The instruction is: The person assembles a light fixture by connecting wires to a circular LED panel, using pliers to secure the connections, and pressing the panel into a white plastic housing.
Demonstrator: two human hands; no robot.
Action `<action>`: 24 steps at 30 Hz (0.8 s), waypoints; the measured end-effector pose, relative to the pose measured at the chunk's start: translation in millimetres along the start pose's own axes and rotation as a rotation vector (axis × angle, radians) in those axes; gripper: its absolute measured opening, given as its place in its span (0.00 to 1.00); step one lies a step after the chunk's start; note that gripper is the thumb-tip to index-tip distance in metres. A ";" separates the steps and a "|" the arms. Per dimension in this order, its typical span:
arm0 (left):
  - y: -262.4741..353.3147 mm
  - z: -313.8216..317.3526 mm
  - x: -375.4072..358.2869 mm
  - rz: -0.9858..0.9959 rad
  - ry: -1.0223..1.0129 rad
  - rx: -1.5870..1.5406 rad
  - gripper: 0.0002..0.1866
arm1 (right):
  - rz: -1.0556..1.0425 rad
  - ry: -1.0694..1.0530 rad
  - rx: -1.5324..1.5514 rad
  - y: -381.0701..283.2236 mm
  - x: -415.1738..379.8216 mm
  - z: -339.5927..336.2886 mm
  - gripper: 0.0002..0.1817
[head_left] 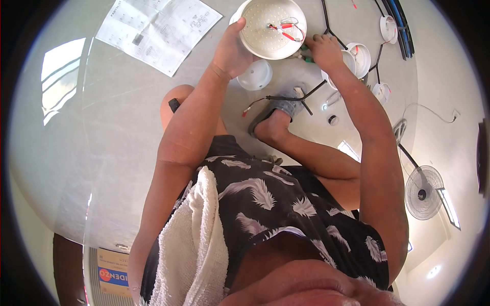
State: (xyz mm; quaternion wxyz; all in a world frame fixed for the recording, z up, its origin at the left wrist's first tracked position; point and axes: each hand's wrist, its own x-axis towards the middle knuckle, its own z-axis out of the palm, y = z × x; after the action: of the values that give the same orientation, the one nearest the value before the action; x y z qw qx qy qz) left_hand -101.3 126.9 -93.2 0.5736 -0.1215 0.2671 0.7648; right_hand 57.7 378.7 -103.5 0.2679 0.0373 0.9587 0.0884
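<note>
My left hand (234,53) grips a round white lamp shade (258,43) by its edge, thumb on the rim. Inside the shade are a dotted surface and wires with red connectors (291,31). On the other side of it, my right hand (326,52) has bent fingers close to the shade's rim, beside a small green item (308,59). What those fingers hold, if anything, is hidden. Below my left hand a smaller white round cup (254,75) sits on the floor. More white round shades (361,58) lie beside and partly behind my right wrist.
A printed instruction sheet (158,31) lies at upper left. Black branching rods (306,97) with wire ends spread near my foot (275,125). Other white shades (388,29), a small round piece (333,120) and a standing fan (423,194) are to the right.
</note>
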 end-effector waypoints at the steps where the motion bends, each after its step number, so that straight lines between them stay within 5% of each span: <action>1: 0.1 0.1 -0.4 -0.002 0.006 0.002 0.41 | 0.001 -0.003 0.001 -1.6 0.4 -0.3 0.11; 10: 2.5 3.3 -1.6 0.016 0.060 -0.016 0.37 | 0.133 0.052 0.076 11.7 22.9 -15.0 0.08; 16: 3.9 6.6 -1.6 0.011 0.081 -0.017 0.38 | 0.423 0.060 0.195 34.7 29.6 -22.5 0.16; 18: 4.1 6.8 -1.5 0.016 0.074 -0.022 0.38 | 0.613 0.144 0.384 40.2 27.9 -26.3 0.18; 22: 4.3 4.5 0.8 0.013 0.048 -0.063 0.37 | 0.655 0.455 0.527 52.9 17.4 -37.8 0.16; 24: 4.1 4.1 0.9 0.007 0.052 -0.068 0.37 | 0.785 0.445 1.271 61.5 2.6 -49.8 0.13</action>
State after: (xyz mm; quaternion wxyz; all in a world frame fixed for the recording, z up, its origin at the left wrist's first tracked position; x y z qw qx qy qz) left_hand -105.0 129.1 -89.1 0.5594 -0.1597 0.2564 0.7719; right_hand 31.1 432.0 -51.3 -0.0545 0.5017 0.7730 -0.3844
